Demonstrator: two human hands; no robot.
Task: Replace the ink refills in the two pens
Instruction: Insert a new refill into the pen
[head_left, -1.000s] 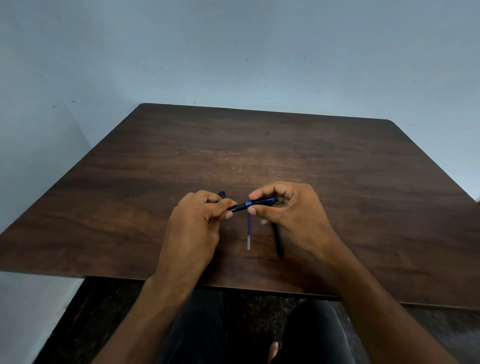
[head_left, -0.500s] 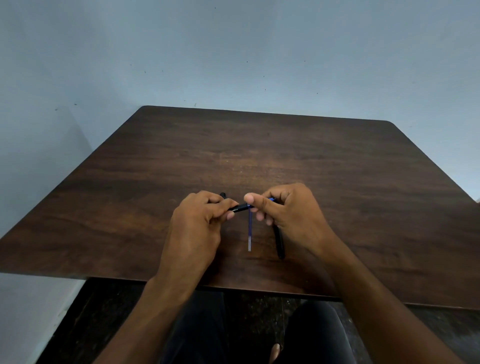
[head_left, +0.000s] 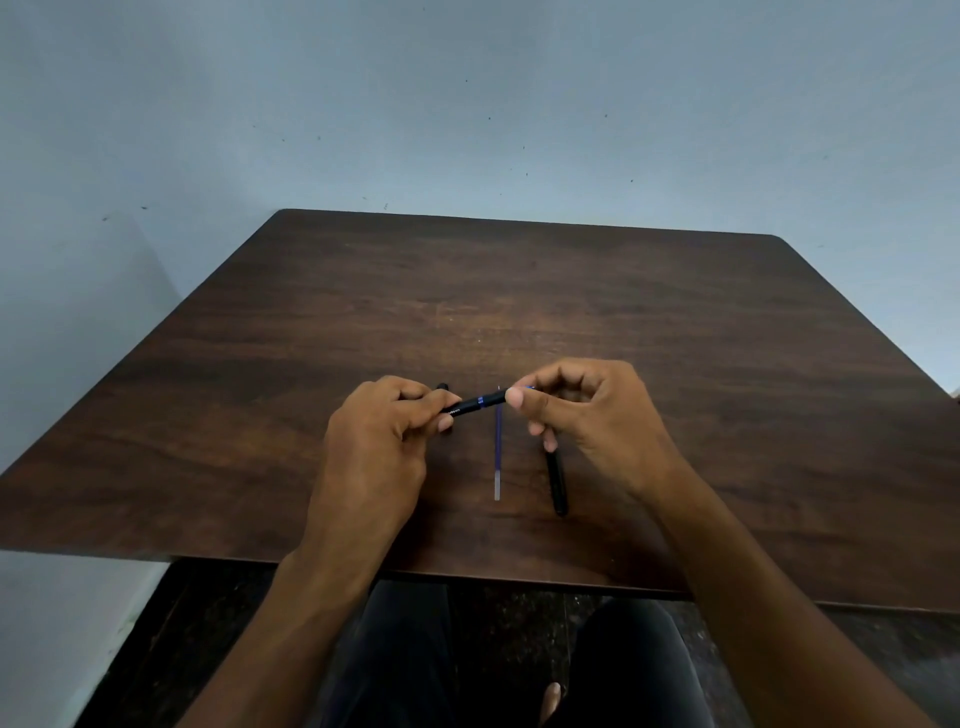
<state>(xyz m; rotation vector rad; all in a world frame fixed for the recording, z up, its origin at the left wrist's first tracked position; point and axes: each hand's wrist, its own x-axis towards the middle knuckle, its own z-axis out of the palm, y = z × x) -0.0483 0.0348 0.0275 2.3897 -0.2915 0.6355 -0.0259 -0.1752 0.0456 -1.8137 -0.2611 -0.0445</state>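
Note:
A black pen with a blue ring (head_left: 477, 403) is held level just above the table, between both hands. My left hand (head_left: 382, 441) grips its left end with curled fingers. My right hand (head_left: 587, 415) pinches its right end between thumb and forefinger; a bit of blue shows at that fingertip. Under the pen a thin blue refill with a clear end (head_left: 497, 457) lies on the wood, pointing toward me. A second black pen (head_left: 557, 486) lies to its right, its far end hidden under my right hand. A small black piece (head_left: 442, 386) peeks out behind my left hand.
The dark wooden table (head_left: 519, 291) stands against a pale blue wall. Its near edge runs just below my wrists. My legs in dark trousers show under the table.
My right hand slid left along the pen and now pinches closer to the blue ring. The left hand, refill and second pen stayed put.

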